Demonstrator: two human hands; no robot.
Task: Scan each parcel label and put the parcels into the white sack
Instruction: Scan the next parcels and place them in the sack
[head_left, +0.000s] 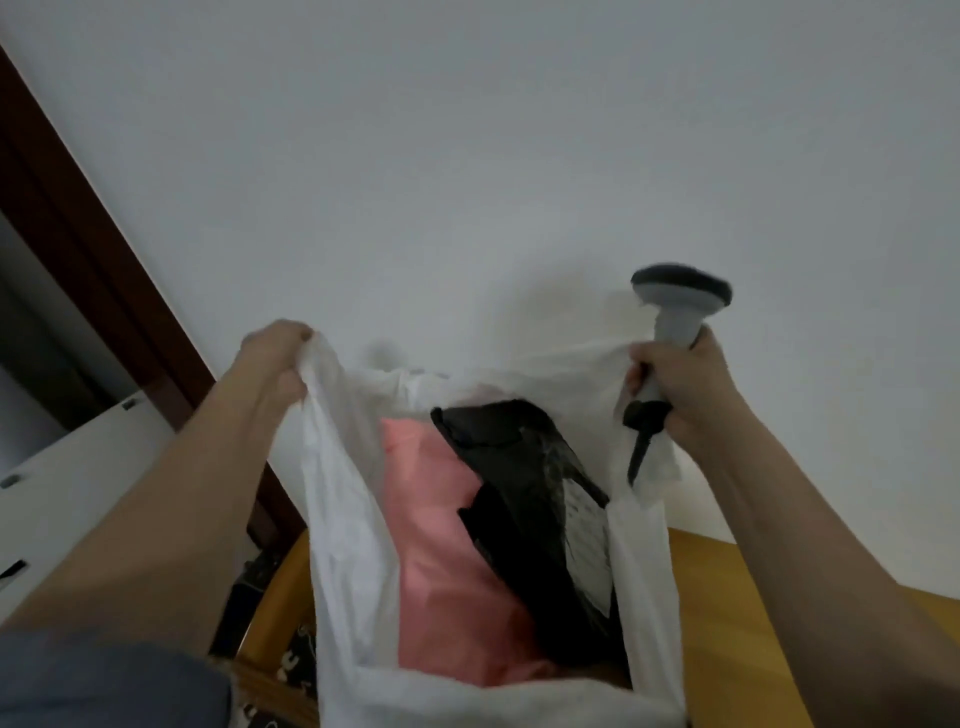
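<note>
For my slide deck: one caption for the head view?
Both hands hold the white sack open; right also grips the scanner.

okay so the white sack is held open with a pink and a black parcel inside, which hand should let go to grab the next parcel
Probably the left hand. It grips only the rim of the white sack, so it can let go freely. The right hand has the scanner in its grip along with the sack's other edge.

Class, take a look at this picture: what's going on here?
A person is holding a white sack open with both hands. The left hand grips the sack's rim; the right hand grips a handheld barcode scanner and the opposite rim. Inside the sack lie a pink parcel and a black parcel with a printed label.
</note>
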